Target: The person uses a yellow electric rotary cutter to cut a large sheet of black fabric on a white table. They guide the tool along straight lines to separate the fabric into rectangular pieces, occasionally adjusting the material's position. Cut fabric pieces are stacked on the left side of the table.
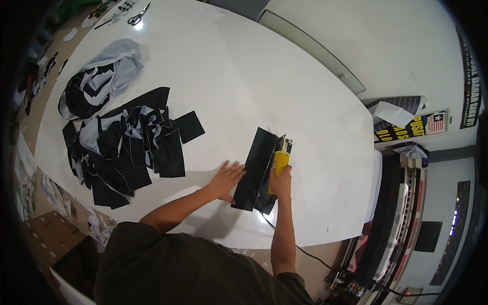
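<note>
My right hand (pixel 281 183) is wrapped round the yellow body of a corded electric fabric cutter (pixel 280 161). The cutter's dark head is at the far end of a black fabric piece (pixel 252 168) lying on the white table, and a narrower black strip (pixel 289 145) shows to the cutter's right. Its blade is too small to make out. My left hand (pixel 226 180) lies with fingers spread at the left edge of the black piece, touching it and the table. The cutter's cord (pixel 312 255) runs off the table's near edge to the right.
Left on the white table (pixel 218 66) are a heap of black and grey fabric pieces (pixel 122 147), a square black piece (pixel 189 127) and a crumpled grey and black bundle (pixel 101 76). Scissors (pixel 138 15) lie far left. A wide printer-like machine (pixel 391 218) stands right.
</note>
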Motion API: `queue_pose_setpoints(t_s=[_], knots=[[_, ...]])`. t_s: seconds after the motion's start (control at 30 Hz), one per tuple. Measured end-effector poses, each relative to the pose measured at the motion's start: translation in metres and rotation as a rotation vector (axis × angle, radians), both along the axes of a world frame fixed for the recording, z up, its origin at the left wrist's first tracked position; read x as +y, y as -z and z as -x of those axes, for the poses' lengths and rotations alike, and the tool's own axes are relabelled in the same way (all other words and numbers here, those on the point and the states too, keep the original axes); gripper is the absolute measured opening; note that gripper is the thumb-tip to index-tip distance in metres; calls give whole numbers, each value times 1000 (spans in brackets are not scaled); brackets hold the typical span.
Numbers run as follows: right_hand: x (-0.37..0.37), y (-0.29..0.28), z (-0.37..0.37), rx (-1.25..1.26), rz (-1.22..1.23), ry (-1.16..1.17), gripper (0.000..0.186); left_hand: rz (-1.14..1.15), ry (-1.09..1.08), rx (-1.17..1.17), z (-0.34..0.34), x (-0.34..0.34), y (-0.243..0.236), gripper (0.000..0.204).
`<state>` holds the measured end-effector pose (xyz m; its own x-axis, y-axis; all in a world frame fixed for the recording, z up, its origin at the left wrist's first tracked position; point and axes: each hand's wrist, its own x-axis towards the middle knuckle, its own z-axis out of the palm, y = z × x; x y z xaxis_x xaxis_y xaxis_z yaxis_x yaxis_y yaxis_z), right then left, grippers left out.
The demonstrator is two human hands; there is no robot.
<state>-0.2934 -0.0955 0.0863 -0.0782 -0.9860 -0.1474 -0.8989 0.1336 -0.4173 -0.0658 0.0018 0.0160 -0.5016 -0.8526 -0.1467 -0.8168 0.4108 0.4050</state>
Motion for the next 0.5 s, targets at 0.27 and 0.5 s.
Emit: queue_pose_setpoints(t_s=[0.27, 0.5], knots=[[-24, 0, -6, -11, -43, 36, 53, -4, -12, 16, -1, 3, 1, 132], [-53, 12, 5, 10, 34, 20, 57, -28, 23, -29, 3, -2, -9, 130]])
